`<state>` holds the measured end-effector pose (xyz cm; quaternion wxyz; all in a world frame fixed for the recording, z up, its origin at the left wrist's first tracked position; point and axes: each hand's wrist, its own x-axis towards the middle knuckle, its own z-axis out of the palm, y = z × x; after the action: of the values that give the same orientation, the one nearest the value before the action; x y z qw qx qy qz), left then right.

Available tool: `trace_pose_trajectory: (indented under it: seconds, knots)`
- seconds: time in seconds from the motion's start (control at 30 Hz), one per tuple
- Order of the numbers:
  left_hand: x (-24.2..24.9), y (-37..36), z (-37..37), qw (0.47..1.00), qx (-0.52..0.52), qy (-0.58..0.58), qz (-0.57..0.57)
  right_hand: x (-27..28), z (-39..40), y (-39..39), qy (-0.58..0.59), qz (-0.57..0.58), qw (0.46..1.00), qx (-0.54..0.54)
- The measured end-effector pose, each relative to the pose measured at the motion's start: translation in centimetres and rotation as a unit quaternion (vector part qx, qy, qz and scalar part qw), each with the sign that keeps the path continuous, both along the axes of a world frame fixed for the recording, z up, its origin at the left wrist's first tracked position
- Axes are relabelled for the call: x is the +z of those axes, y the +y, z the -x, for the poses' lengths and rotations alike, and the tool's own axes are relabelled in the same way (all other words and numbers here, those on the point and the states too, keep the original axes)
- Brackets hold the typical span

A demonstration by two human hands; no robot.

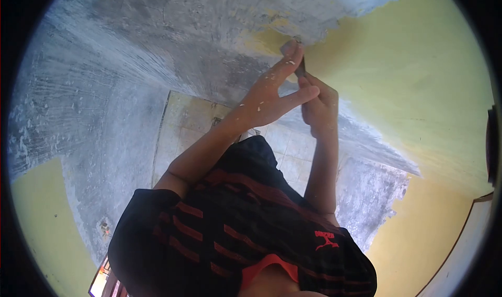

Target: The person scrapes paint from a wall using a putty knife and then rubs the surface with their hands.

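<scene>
My right hand (320, 106) is closed round the handle of a scraper (301, 69), a dark, narrow tool tilted up towards the wall. Its tip lies partly hidden behind the fingers of my left hand (269, 95). That hand has its fingers stretched out against the upper end of the tool and its thumb spread apart over my right hand. Pale flecks dot its skin. Beyond the tool's tip, a yellow-green paint patch (269, 39) meets bare grey wall (204, 40).
Yellow-green paint (418, 77) covers the wall at the right, with a ragged edge. Light floor tiles (183, 116) show below my arms. A dark-edged white panel (463, 244) stands at the lower right, and a bright opening (100, 281) at the lower left.
</scene>
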<state>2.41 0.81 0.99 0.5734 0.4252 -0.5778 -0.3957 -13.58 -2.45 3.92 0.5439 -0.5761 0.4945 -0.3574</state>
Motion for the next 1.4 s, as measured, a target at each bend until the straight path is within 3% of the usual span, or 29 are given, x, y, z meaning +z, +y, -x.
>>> trace_pose_trajectory:
  seconds: [0.03, 0.07, 0.17, 0.33, 0.4, 0.57, 0.7, 0.9, 0.97, 1.13, 1.23, 1.33, 1.4]
  knots:
    - [-0.2, -0.1, 0.4, 0.998, -0.037, 0.01, -0.04, -0.7, 1.1, -0.1, 0.057, 0.035, 0.998, -0.017]
    - [-0.5, -0.2, 0.9, 0.994, -0.072, 0.019, -0.079, -0.7, 2.5, 0.0, 0.032, -0.021, 0.999, -0.028]
    - [-2.3, -0.2, 2.3, 0.998, -0.048, -0.005, -0.037, -0.1, 3.0, -0.2, 0.045, -0.077, 0.996, -0.019]
    - [-1.7, -0.2, 2.7, 0.998, -0.042, 0.002, -0.041, -1.9, 1.3, 0.9, 0.013, -0.029, 0.998, -0.046]
    - [-1.9, 0.0, 3.5, 0.999, 0.006, -0.035, -0.015, -2.1, 1.7, 1.0, 0.012, -0.001, 0.999, -0.046]
    - [-3.9, 0.0, 4.9, 0.998, 0.053, -0.031, 0.004, -1.1, 2.3, -0.3, 0.131, 0.011, 0.991, 0.009]
    - [-3.3, -0.4, 4.3, 0.998, 0.056, -0.007, -0.013, -2.6, 2.4, -1.0, 0.09, 0.085, 0.992, 0.031]
    - [-2.9, -0.1, 2.7, 0.997, 0.017, -0.07, -0.019, -2.0, 1.6, -1.1, 0.13, -0.002, 0.991, 0.015]
    - [-2.7, -0.2, 2.5, 0.998, 0.016, -0.066, -0.014, -2.9, 1.6, -1.0, 0.065, -0.03, 0.997, -0.001]
    - [-3.3, -0.3, 3.3, 0.998, 0.003, -0.067, -0.007, -2.5, 2.3, -1.8, 0.104, 0.008, 0.994, 0.012]
    - [-3.2, -0.4, 2.9, 0.997, 0.048, -0.058, 0.008, -2.6, 1.2, -1.9, 0.076, 0.019, 0.996, 0.034]
    - [-3.2, -0.3, 2.5, 0.998, -0.006, -0.052, -0.021, -3.4, 2.4, -1.0, 0.087, 0.039, 0.995, -0.008]
    - [-3.6, -0.3, 3.1, 0.997, -0.02, -0.074, -0.014, -3.0, 2.9, -1.4, 0.071, -0.007, 0.997, 0.005]
